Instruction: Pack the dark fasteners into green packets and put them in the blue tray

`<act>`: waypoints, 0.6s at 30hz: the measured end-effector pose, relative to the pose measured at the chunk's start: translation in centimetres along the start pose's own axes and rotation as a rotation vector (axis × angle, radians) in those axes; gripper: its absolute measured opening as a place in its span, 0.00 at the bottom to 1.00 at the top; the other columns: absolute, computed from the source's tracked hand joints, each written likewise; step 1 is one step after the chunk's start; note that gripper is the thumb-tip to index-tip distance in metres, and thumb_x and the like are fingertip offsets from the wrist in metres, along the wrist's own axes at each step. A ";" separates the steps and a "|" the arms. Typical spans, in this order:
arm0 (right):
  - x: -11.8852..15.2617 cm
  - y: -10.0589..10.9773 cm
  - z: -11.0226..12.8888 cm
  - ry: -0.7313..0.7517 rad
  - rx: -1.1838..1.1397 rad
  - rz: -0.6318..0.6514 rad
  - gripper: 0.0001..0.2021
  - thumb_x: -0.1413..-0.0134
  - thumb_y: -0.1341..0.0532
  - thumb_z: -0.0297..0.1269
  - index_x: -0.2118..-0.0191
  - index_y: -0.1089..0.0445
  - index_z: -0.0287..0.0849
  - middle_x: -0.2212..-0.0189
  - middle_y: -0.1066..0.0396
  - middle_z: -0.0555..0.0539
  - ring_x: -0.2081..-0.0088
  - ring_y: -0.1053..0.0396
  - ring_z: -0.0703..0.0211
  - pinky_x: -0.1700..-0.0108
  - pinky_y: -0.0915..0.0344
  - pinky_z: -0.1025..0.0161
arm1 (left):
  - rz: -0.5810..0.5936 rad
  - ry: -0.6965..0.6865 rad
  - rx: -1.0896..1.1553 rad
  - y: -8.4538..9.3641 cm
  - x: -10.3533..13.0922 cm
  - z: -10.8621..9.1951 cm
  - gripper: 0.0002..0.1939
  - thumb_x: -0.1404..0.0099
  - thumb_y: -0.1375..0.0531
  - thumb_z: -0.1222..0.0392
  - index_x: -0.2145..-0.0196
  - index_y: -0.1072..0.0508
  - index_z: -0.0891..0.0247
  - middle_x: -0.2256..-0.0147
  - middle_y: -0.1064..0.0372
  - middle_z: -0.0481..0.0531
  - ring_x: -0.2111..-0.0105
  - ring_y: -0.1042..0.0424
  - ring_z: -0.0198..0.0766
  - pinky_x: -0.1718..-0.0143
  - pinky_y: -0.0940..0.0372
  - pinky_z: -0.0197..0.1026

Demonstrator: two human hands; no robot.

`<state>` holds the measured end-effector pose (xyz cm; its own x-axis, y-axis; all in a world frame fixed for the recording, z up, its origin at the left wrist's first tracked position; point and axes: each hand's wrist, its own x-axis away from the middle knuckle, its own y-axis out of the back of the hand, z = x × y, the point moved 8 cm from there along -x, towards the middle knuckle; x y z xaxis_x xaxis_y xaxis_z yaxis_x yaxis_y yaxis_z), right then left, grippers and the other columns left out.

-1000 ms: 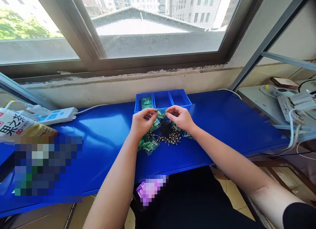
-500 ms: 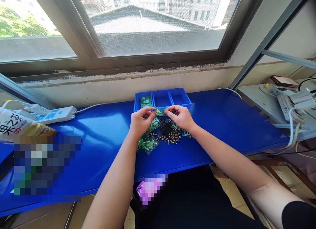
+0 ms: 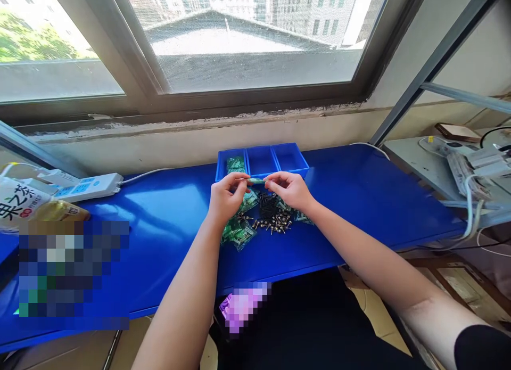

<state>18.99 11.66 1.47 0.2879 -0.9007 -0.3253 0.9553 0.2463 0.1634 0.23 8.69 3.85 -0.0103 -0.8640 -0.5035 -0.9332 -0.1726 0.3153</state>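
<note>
Between my two hands, just in front of a blue three-compartment tray (image 3: 262, 175), is a small clear plastic bag with green contents (image 3: 257, 181). My left hand (image 3: 229, 195) pinches its left end, and my right hand (image 3: 289, 191) pinches the right end. Fingers hide part of the bag. Below them on the table lie a pile of small black parts (image 3: 267, 204) and loose metal connector-like pieces (image 3: 279, 222). More bagged green parts (image 3: 238, 234) lie to the left, and similar bags (image 3: 235, 164) fill the tray's left compartment.
A white power strip (image 3: 93, 187) and a printed food package (image 3: 24, 202) lie on the left of the blue table (image 3: 351, 199). Grey metal frame posts (image 3: 423, 85) rise at both sides. On the right, a side shelf holds cables and white adapters (image 3: 487, 159).
The small bag has tipped from showing its face to lying nearly edge-on between my fingers. Both hands keep their pinch and have barely shifted.
</note>
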 end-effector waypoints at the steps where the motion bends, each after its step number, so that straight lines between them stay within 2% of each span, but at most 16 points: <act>1: 0.0 0.0 0.1 0.001 -0.008 -0.002 0.13 0.42 0.34 0.45 0.58 0.21 0.43 0.65 0.20 0.45 0.65 0.25 0.57 0.63 0.31 0.60 | -0.002 0.004 0.006 0.1 0.0 0.0 0.08 0.31 0.42 0.61 0.59 0.22 0.61 0.69 0.22 0.50 0.71 0.21 0.35 0.71 0.31 0.36; 4: 0.1 0.5 0.5 -0.003 0.012 -0.044 0.14 0.40 0.37 0.45 0.57 0.20 0.43 0.63 0.20 0.45 0.63 0.24 0.55 0.63 0.30 0.60 | -0.010 0.012 0.023 0.2 0.0 0.0 0.10 0.30 0.44 0.60 0.61 0.22 0.62 0.69 0.23 0.50 0.71 0.22 0.35 0.72 0.33 0.36; 12: 0.1 0.9 1.1 0.013 0.118 -0.099 0.13 0.47 0.31 0.45 0.61 0.20 0.41 0.67 0.21 0.45 0.73 0.31 0.63 0.70 0.34 0.62 | 0.008 -0.028 -0.036 -0.1 0.0 -0.7 0.07 0.35 0.39 0.61 0.62 0.21 0.62 0.67 0.21 0.51 0.70 0.23 0.35 0.68 0.30 0.38; 18: 0.1 0.9 1.0 0.050 0.114 -0.096 0.10 0.47 0.32 0.44 0.65 0.24 0.42 0.65 0.22 0.45 0.67 0.28 0.60 0.67 0.33 0.61 | 0.008 -0.054 -0.070 -0.3 -0.1 -0.2 0.05 0.36 0.37 0.61 0.63 0.22 0.61 0.68 0.21 0.51 0.70 0.23 0.35 0.68 0.29 0.39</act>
<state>19.83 11.45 2.56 0.2008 -0.8987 -0.3899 0.9658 0.1149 0.2326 0.58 8.75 4.00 -0.0389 -0.8388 -0.5431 -0.9058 -0.1999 0.3737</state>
